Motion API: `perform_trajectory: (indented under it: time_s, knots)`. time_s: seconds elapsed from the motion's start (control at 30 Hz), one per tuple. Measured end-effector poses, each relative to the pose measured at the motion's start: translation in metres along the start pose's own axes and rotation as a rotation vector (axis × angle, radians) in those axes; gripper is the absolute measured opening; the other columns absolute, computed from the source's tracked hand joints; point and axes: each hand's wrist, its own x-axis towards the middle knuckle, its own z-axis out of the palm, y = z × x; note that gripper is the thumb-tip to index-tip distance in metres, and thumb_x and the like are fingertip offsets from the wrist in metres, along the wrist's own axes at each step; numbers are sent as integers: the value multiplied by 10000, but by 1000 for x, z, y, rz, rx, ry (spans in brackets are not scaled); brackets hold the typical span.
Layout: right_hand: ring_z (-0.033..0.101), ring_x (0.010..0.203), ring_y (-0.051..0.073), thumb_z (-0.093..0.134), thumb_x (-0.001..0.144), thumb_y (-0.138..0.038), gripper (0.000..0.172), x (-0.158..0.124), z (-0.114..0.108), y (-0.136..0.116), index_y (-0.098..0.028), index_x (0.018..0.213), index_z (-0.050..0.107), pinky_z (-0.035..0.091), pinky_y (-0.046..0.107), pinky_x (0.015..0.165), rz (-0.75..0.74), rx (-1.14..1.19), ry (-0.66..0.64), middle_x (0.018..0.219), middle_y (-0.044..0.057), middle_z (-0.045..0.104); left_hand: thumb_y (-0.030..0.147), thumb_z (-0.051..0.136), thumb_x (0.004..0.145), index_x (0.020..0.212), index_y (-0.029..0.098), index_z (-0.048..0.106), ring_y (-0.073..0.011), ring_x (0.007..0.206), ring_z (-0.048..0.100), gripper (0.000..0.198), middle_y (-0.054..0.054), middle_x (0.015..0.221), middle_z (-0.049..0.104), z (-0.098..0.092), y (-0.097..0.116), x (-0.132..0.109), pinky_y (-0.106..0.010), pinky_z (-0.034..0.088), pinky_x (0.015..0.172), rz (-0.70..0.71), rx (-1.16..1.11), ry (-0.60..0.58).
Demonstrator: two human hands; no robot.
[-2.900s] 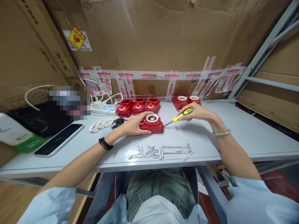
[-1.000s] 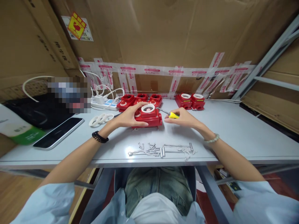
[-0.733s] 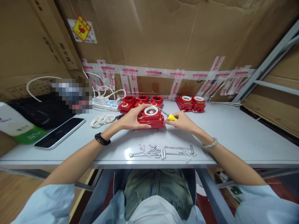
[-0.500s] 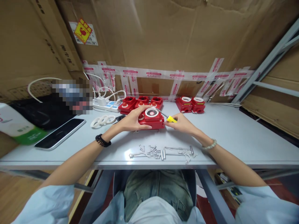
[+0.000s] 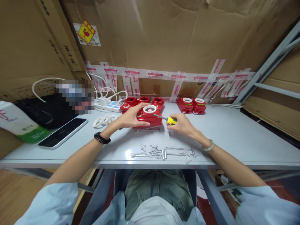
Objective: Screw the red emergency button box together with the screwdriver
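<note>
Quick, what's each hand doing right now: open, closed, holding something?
Left hand: holding the nearest red box, thumb on its near side.
Right hand: closed on the screwdriver, around its yellow handle.

Soft, moderate light covers the counter (image 5: 234, 137), glaring white near its front edge; wide-angle distortion stretches the outer edges; a pixelated patch (image 5: 75, 96) sits left.

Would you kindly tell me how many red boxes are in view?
6: one red box in the left hand, three boxes behind it, partly hidden, and two boxes at the back right.
</note>
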Motion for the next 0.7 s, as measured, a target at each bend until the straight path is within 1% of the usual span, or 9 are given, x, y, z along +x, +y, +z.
perform_trajectory:
  time_s: [0.07, 0.2, 0.3, 0.33, 0.37, 0.43, 0.5, 0.6, 0.7]
  knots:
    - [436, 605, 110, 615, 685, -268, 115, 2, 3, -2, -172, 742, 639, 302, 276, 589, -41, -73, -43, 665, -5, 592, 531, 759, 713, 1384, 211, 446, -310, 1198, 593, 808, -119, 1384, 561, -8, -5, 0, -457, 478, 1017, -32, 72, 48]
    - [467, 619, 118, 634, 694, -260, 161, 9, 16, -10, -188, 823, 699, 309, 272, 611, -120, -177, -180, 707, 8, 642, 511, 752, 715, 1371, 179, 448, -327, 1196, 576, 796, -131, 1354, 569, -19, -19, 1, -469, 467, 1012, -85, 211, 143]
    - [520, 675, 141, 660, 695, -273, 332, 14, 24, -17, -204, 1015, 714, 324, 274, 647, -172, -208, -238, 794, 30, 687, 509, 743, 721, 1367, 175, 446, -335, 1183, 574, 786, -133, 1335, 579, -21, -25, 1, -475, 468, 994, -99, 259, 137]
    - [541, 709, 153, 657, 709, -286, 369, 15, 25, -18, -203, 1066, 703, 331, 277, 664, -190, -225, -254, 836, 46, 700, 509, 742, 722, 1369, 176, 443, -334, 1179, 576, 787, -132, 1335, 579, -20, -26, 1, -471, 468, 990, -97, 270, 130]
    - [555, 738, 163, 643, 729, -291, 361, 16, 26, -19, -200, 1074, 699, 335, 281, 678, -208, -243, -270, 868, 59, 708, 506, 742, 721, 1371, 177, 441, -331, 1177, 577, 788, -130, 1338, 577, -19, -26, 1, -465, 467, 989, -94, 277, 124]
    - [565, 758, 171, 601, 762, -272, 249, 18, 27, -20, -194, 975, 705, 334, 285, 686, -241, -274, -296, 881, 72, 712, 502, 745, 719, 1373, 178, 436, -323, 1175, 580, 793, -126, 1341, 575, -18, -26, 2, -450, 467, 988, -88, 282, 112]
    - [552, 728, 164, 579, 769, -239, 152, 19, 26, -18, -191, 861, 690, 320, 285, 671, -261, -288, -309, 841, 69, 702, 512, 746, 715, 1376, 182, 431, -320, 1179, 580, 803, -123, 1348, 570, -16, -27, 2, -446, 465, 994, -85, 282, 102]
    - [527, 702, 156, 578, 768, -224, 127, 18, 20, -14, -192, 849, 671, 304, 286, 660, -283, -303, -321, 811, 62, 689, 537, 746, 711, 1382, 195, 429, -323, 1180, 581, 816, -123, 1355, 568, -15, -28, 2, -455, 464, 1000, -86, 279, 93]
    - [497, 677, 138, 553, 755, -198, 136, 8, 1, -10, -182, 845, 653, 306, 278, 657, -285, -276, -330, 780, 42, 668, 550, 755, 698, 1385, 198, 433, -335, 1194, 575, 836, -131, 1374, 558, -13, -27, 2, -474, 462, 1008, -87, 266, 85]
